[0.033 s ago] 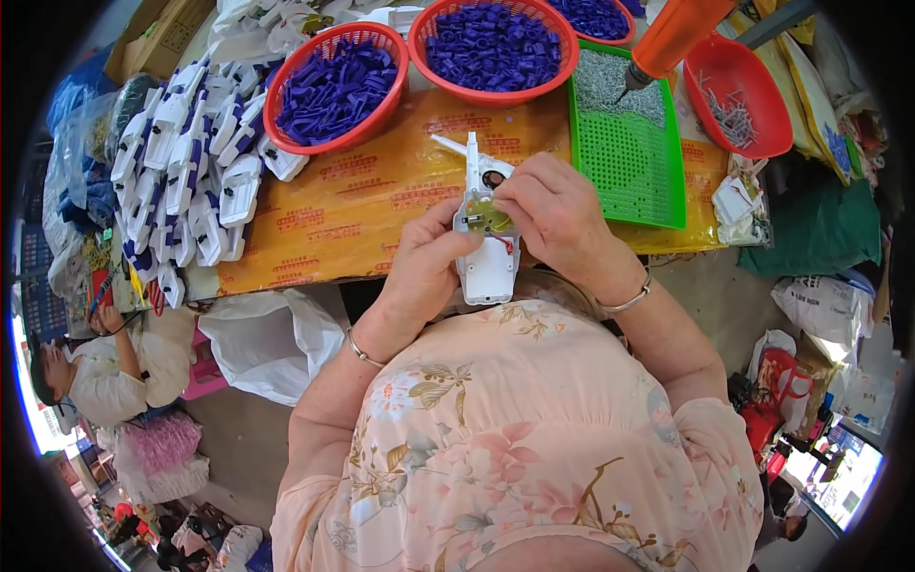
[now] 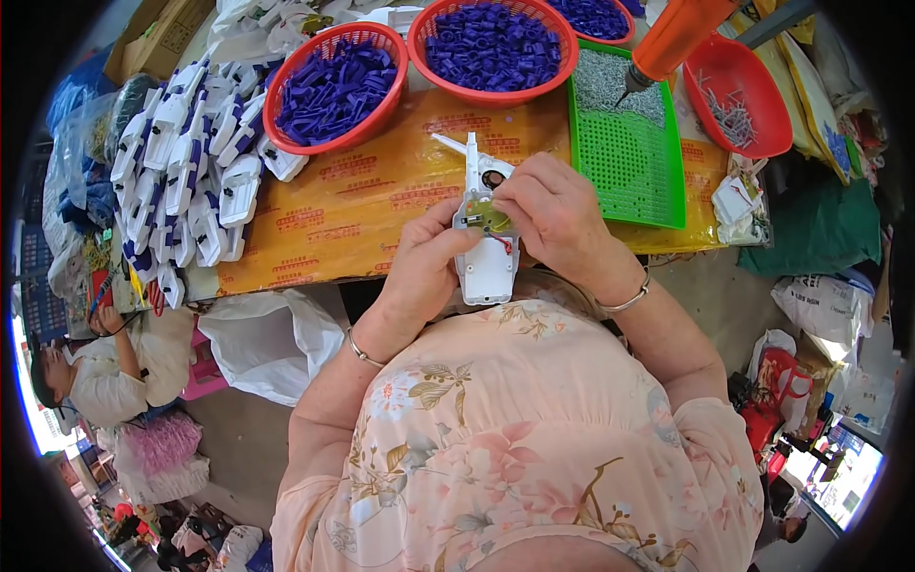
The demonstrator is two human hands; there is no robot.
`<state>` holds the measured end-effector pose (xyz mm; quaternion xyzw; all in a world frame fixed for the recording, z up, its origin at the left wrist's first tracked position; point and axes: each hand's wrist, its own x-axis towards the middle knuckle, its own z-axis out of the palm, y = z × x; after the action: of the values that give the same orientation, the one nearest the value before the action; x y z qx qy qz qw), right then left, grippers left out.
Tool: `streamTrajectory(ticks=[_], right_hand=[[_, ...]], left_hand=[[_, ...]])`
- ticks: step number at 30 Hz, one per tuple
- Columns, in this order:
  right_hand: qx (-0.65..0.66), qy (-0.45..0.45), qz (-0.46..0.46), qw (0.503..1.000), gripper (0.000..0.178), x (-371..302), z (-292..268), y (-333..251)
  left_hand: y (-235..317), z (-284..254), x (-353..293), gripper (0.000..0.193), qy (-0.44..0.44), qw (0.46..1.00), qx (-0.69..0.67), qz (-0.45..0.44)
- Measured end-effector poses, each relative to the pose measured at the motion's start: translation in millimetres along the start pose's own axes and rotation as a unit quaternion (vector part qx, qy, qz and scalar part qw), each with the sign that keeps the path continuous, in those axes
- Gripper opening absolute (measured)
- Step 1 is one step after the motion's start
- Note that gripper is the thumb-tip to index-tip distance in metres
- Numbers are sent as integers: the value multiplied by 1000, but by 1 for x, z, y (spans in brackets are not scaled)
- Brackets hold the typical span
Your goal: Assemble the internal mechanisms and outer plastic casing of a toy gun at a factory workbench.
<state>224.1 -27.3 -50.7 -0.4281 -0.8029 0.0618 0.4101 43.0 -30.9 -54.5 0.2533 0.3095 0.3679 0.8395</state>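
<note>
At the table's front edge, a white plastic toy-like housing (image 2: 488,274) lies open toward me, its narrow end pointing away. My left hand (image 2: 426,257) grips its left side between thumb and fingers. Inside sits a yellow-green circuit board (image 2: 493,217), with a round black part (image 2: 493,178) beyond it and a short red wire (image 2: 503,242) below. The fingers of my right hand (image 2: 562,217) are pinched together at the board's right edge, hiding part of it.
Red baskets of purple plastic parts (image 2: 335,95) stand at the back. A green tray (image 2: 627,176) with screws is right of them, an orange power screwdriver (image 2: 672,43) hanging over it. White-and-purple housings (image 2: 181,162) pile up left. A red scoop (image 2: 762,124) holds long screws.
My left thumb has drawn back slightly to the left, so more of the red wire and housing shows. My right hand has hardly moved.
</note>
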Motion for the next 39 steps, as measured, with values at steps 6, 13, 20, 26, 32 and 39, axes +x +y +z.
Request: streamTrajectory(ticks=[6,13,20,26,32,39], right_hand=[[2,26,3,1000,16,-4,1,-1],[22,19,15,999,16,-6,2,1],[185,21,68,980,25,0,-2,3],[115,-33,194,974,40,-4,-3,-1],[-131,-127,118,976,41,4,1,-6],[-96,-166,175,966,25,-8,19,4]], left_hand=[[-1,0,-2,38,-4,999,42,8],[-3,1,0,35,20,999,3,41],[-2,-4,0,29,36,996,70,38],[12,0,-5,31,76,987,111,83],[17,-10,-8,31,80,985,99,117],[19,-4,-9,35,90,984,83,131]])
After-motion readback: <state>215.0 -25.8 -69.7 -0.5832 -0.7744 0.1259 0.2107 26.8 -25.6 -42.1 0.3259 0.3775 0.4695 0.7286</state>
